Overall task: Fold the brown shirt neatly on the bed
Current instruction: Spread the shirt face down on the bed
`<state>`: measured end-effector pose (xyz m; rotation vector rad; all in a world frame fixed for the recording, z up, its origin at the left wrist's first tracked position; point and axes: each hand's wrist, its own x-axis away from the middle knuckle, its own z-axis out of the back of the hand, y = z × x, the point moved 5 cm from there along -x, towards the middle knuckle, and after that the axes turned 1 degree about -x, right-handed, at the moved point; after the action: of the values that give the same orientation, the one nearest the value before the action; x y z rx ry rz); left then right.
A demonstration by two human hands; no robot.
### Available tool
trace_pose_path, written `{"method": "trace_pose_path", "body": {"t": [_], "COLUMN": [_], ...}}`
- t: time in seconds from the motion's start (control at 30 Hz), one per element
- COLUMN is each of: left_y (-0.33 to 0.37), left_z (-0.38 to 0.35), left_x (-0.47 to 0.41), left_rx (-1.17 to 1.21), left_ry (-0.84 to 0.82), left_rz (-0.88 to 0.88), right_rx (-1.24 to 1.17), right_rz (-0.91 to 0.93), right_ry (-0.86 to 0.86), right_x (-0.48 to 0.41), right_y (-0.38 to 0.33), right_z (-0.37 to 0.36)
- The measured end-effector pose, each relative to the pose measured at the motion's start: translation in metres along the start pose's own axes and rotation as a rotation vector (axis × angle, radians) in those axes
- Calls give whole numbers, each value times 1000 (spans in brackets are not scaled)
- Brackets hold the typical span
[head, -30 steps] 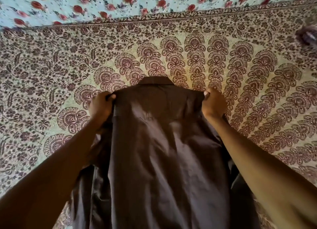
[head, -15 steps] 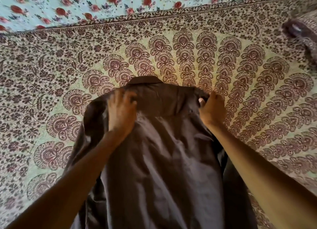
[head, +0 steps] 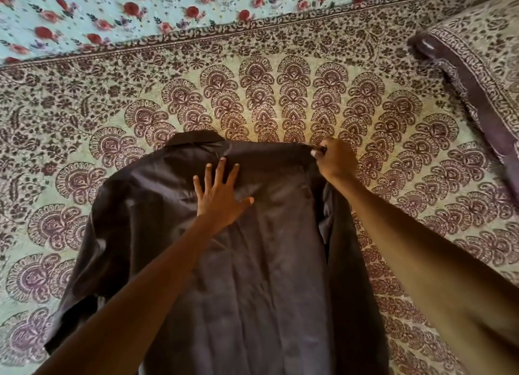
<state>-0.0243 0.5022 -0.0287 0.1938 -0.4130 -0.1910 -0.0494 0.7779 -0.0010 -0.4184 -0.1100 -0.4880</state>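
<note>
The brown shirt (head: 252, 262) lies back side up on the patterned bedspread (head: 280, 94), its collar (head: 193, 139) pointing away from me. The left sleeve (head: 92, 262) is spread out to the left; the right side is folded under along the edge. My left hand (head: 220, 195) rests flat on the upper back below the collar, fingers spread. At the far right corner of the shirt, my right hand (head: 334, 161) pinches the right shoulder.
A pillow (head: 483, 74) in matching print lies at the upper right. A light blue sheet with red flowers (head: 168, 7) runs along the far side of the bed. Bedspread shows on both sides of the shirt.
My left hand let go of the left shoulder and moved onto the shirt's back, now flat with fingers spread. The left sleeve dropped open onto the bed. My right hand still grips the right shoulder.
</note>
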Motion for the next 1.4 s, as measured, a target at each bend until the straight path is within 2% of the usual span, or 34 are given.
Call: {"method": "trace_pose_path", "body": {"t": [0.17, 0.37, 0.5, 0.57, 0.7, 0.9, 1.1, 1.17, 1.23, 1.33, 1.4], "left_y": [-2, -4, 7, 22, 59, 72, 76, 78, 80, 82, 84], "left_z": [-1, -4, 3, 2, -20, -44, -38, -36, -34, -33, -31], "left_x": [-6, -18, -4, 12, 38, 40, 40, 39, 39, 41, 46], "left_rx": [42, 88, 40, 39, 47, 12, -14, -27, -36, -34, -6], "left_ry": [2, 36, 218, 279, 194, -10, -60, -67, -77, -89, -35], "left_rz": [3, -12, -40, -94, -188, -157, -130, -118, -106, -95, -84], "right_rx": [79, -116, 33, 45, -91, -138, -47, 47, 17, -169, -166], "right_rz": [22, -127, -60, -112, -329, -333, -130, -61, -13, 103, 82], "right_ry": [34, 20, 61, 69, 66, 46, 160, 248, 331, 279, 164], "right_x": [4, -12, 2, 19, 62, 94, 38, 30, 41, 86, 124], "right_y": [11, 24, 16, 22, 50, 93, 123, 117, 100, 67, 57], "right_z": [-3, 3, 10, 9, -1, -2, 45, 58, 64, 57, 38]}}
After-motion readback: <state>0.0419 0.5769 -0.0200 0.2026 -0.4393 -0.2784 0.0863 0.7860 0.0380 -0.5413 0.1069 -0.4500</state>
